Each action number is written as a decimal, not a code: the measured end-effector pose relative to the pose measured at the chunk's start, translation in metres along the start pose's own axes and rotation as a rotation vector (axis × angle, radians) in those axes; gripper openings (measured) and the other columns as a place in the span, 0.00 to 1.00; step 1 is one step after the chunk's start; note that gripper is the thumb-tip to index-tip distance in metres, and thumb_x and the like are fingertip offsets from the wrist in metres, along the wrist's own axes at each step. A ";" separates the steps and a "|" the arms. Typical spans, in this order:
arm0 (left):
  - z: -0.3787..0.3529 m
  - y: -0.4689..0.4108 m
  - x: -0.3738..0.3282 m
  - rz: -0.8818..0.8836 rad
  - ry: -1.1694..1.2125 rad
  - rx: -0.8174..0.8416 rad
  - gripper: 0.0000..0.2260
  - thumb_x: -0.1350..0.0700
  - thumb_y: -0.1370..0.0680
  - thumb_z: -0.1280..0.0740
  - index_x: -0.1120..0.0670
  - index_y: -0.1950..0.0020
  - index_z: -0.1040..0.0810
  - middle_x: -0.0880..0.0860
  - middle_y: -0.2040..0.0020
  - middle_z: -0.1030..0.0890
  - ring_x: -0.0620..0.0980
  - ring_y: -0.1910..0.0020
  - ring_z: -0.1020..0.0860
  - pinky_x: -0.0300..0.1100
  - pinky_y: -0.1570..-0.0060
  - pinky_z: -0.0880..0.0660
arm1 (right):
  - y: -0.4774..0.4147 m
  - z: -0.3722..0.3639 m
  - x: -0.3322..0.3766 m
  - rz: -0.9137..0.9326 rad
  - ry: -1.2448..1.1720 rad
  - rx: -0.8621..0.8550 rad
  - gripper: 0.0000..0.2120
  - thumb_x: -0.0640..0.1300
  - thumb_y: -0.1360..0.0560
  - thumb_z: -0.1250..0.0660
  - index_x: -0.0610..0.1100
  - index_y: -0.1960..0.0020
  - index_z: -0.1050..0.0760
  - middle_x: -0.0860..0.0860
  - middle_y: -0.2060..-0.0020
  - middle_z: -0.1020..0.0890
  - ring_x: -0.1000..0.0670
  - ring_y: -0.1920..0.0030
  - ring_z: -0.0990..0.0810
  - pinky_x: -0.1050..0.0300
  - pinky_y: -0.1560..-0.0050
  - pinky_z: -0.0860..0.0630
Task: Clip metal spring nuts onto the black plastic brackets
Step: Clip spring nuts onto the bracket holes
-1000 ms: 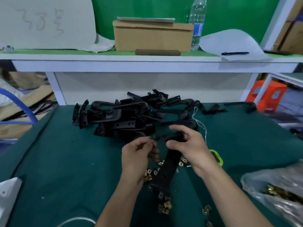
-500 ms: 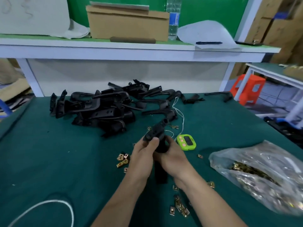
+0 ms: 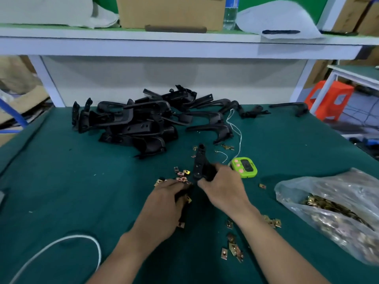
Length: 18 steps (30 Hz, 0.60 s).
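**Item held.** One long, angled black plastic bracket point(image 3: 199, 163), centre of frame, low over the green-covered bench point(image 3: 82, 191).
- Long axis: near-vertical in the picture. The upper end points away toward the heap of black plastic brackets point(image 3: 133, 124) at upper middle. The lower end runs back toward the person, between the forearms.
- A brass-coloured metal spring nut point(image 3: 181, 224) shows at the lower tip.

**Right hand** point(image 3: 222, 188). Fingers clamped round the bracket's middle, from its right side.

**Left hand** point(image 3: 164, 201). Curled on the bracket's lower limb, from its left side. A second nut point(image 3: 188, 199) sits at its fingertips. Whether it is pinched or only lying there cannot be told.

**Supply.**
- Loose spring nuts point(image 3: 181, 175) lie just above the left hand's knuckles, so the left hand is judged the nearer for the next pick.
- A clear plastic bag of spring nuts point(image 3: 328, 212) lies at lower right, well apart from both hands.

**Writing.** None legible.
- Lime-green digital timer point(image 3: 244, 168), just beside the right hand: display unreadable.
- Clear water bottle point(image 3: 230, 13) on the white shelf point(image 3: 82, 44), top of frame: blue label, blurred.
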State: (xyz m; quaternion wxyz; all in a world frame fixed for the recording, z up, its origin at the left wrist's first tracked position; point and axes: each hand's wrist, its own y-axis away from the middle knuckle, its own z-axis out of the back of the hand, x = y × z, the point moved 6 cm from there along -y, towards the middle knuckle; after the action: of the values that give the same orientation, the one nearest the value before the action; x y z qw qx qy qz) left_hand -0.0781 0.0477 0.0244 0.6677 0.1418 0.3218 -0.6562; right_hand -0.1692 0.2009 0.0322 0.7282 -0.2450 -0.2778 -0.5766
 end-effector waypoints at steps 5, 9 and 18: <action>0.011 -0.002 0.006 0.063 0.122 -0.104 0.19 0.68 0.25 0.31 0.43 0.47 0.16 0.34 0.50 0.20 0.32 0.47 0.23 0.21 0.48 0.33 | 0.002 -0.014 0.001 0.068 0.098 0.046 0.13 0.55 0.32 0.32 0.52 0.50 0.21 0.53 0.63 0.18 0.45 0.61 0.19 0.48 0.58 0.19; 0.019 0.000 0.016 0.068 0.042 -0.145 0.21 0.72 0.25 0.35 0.48 0.46 0.14 0.38 0.48 0.18 0.36 0.47 0.21 0.25 0.44 0.30 | -0.001 -0.012 -0.008 0.085 0.044 0.067 0.05 0.51 0.34 0.33 0.52 0.64 0.27 0.55 0.73 0.23 0.50 0.70 0.24 0.55 0.70 0.28; 0.018 -0.006 0.032 0.147 0.024 -0.055 0.10 0.58 0.23 0.27 0.42 0.48 0.14 0.34 0.51 0.22 0.33 0.51 0.24 0.19 0.53 0.34 | -0.002 0.003 -0.011 0.140 0.154 -0.022 0.03 0.47 0.27 0.35 0.52 0.54 0.24 0.53 0.67 0.20 0.45 0.65 0.22 0.53 0.65 0.26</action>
State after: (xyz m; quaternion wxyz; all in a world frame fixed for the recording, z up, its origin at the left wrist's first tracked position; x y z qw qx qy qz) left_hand -0.0813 0.0111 0.0193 0.7138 0.1544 0.3362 -0.5946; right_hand -0.1738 0.2104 0.0266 0.7834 -0.2266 -0.1968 -0.5442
